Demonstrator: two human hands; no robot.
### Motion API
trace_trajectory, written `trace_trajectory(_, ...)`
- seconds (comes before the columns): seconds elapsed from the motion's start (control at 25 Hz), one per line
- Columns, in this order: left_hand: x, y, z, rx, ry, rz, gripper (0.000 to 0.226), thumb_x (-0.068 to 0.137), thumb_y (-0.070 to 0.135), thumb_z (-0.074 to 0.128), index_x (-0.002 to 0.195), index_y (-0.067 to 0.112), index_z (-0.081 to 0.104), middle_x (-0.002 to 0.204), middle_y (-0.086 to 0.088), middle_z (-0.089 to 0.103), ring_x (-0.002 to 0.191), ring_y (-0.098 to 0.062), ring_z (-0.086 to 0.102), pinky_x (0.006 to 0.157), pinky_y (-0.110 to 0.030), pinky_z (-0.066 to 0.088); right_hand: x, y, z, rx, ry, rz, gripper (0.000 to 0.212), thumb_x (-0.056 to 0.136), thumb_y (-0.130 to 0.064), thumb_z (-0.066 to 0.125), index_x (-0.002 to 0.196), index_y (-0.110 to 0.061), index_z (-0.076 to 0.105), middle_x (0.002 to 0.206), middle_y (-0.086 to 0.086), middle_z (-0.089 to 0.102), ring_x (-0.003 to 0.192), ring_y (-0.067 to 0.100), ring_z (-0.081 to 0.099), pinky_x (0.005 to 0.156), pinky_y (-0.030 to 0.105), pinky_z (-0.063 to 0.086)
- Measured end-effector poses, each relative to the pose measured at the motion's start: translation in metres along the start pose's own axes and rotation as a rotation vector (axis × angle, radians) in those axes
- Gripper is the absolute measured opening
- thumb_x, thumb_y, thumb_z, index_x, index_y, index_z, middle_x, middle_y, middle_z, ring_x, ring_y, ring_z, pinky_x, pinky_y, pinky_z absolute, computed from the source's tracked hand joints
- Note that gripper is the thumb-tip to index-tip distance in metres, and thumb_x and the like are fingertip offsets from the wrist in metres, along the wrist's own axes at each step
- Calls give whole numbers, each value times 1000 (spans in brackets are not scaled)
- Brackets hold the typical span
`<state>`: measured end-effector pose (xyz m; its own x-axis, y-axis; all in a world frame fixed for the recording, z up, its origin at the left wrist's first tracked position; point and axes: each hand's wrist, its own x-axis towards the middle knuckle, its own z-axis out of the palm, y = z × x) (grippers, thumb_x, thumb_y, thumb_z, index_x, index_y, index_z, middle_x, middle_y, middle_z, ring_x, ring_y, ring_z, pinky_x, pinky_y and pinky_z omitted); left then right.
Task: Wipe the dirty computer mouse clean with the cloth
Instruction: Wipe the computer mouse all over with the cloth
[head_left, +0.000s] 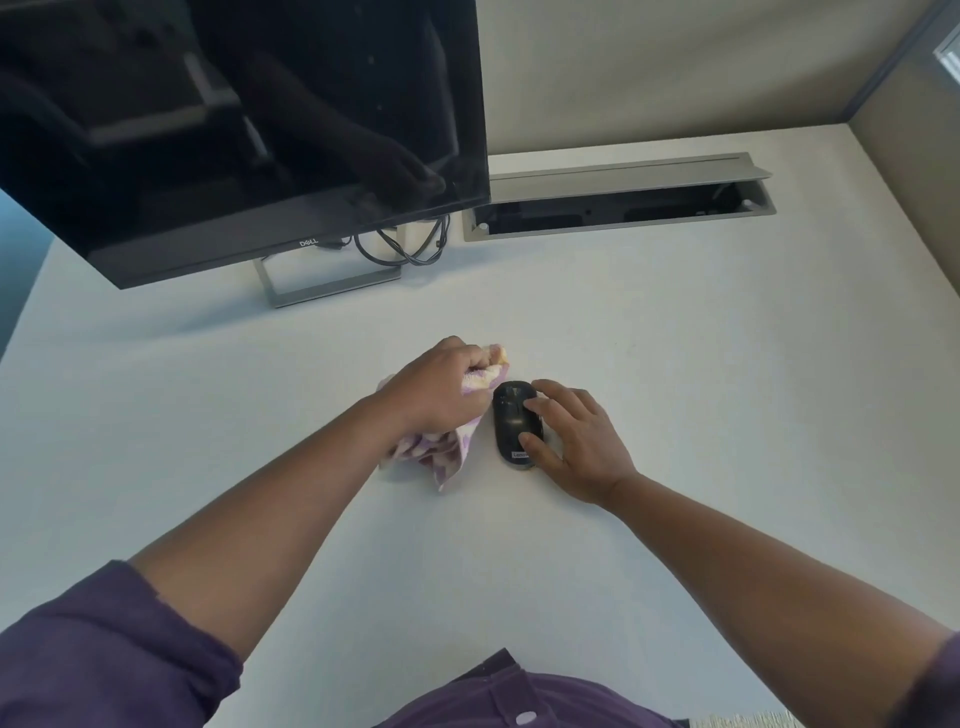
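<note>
While my left hand (441, 387) grips the bunched cloth (447, 447) beside the mouse (511, 418) mid-tabletop (727, 415), my right hand (571, 441) pinches it steady; I judge most wiping remains.

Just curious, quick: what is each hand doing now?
Left hand: grips the purple-and-white patterned cloth.
Right hand: fingers hold the black plastic computer mouse.

Person: purple button-up shirt (519, 696) with pale buttons; purple sleeves (104, 654) pushed up, forearms bare.

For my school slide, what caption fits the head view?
Left hand grips cloth beside black mouse held by right hand.
</note>
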<state>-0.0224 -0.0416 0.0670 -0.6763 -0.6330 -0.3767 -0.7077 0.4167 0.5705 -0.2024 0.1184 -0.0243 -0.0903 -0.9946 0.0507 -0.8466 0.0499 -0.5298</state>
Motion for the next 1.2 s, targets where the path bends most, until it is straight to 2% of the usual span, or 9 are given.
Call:
trace_trajectory(0.08,7,-6,5,-10,-2,4,19,89,29,60,107,32,64,123,5,53,115,-16,56,95,-33,45,-1,3,4,-23,-9,-6,48,99,-49,49,131,-15,59,151,4,53,122,36,52,100,53,47)
trace_trajectory(0.16,12,-11,11,-28,8,27,40,92,25,62,132,25,65,129,6,54,123,-13,53,104,-34,43,-1,5,7,-16,-4,-8,49,99,-50,48,131,-15,60,152,4,53,123,37,51,101,53,46)
trace_trajectory(0.24,14,-14,17,-43,13,67,47,96,27,64,143,26,60,135,9,56,129,-9,50,109,-36,42,-2,6,8,-2,12,-14,47,100,-50,48,131,-17,59,152,4,53,122,36,50,100,52,46)
trace_trajectory(0.48,20,-15,22,-101,36,37,39,97,41,67,135,35,67,145,16,59,133,-7,53,111,-34,42,-1,9,11,-1,42,-31,42,100,-50,49,129,-21,57,150,4,54,121,36,51,99,52,48)
trace_trajectory(0.64,21,-7,24,13,-2,84,36,102,35,60,136,31,66,148,8,56,134,-15,52,108,-31,41,-1,10,12,-19,51,-46,42,100,-50,49,128,-20,58,150,5,54,120,37,51,98,52,48)
trace_trajectory(0.8,22,2,24,161,-26,109,37,98,19,58,132,25,70,144,5,52,117,-24,59,96,-32,45,0,11,12,-29,63,-46,41,99,-51,49,126,-21,58,149,4,54,119,36,52,96,51,48)
trace_trajectory(0.96,18,5,25,165,-39,79,36,97,19,58,131,24,70,138,8,51,111,-21,59,87,-26,40,0,11,13,-39,78,-55,39,99,-50,49,124,-21,56,147,6,55,117,37,52,95,49,49)
trace_trajectory(1.2,1,2,26,120,-43,100,30,100,21,56,123,26,73,133,10,51,104,-18,58,83,-25,41,0,9,13,-38,89,-61,38,98,-49,51,122,-20,58,145,7,56,116,37,53,95,49,49)
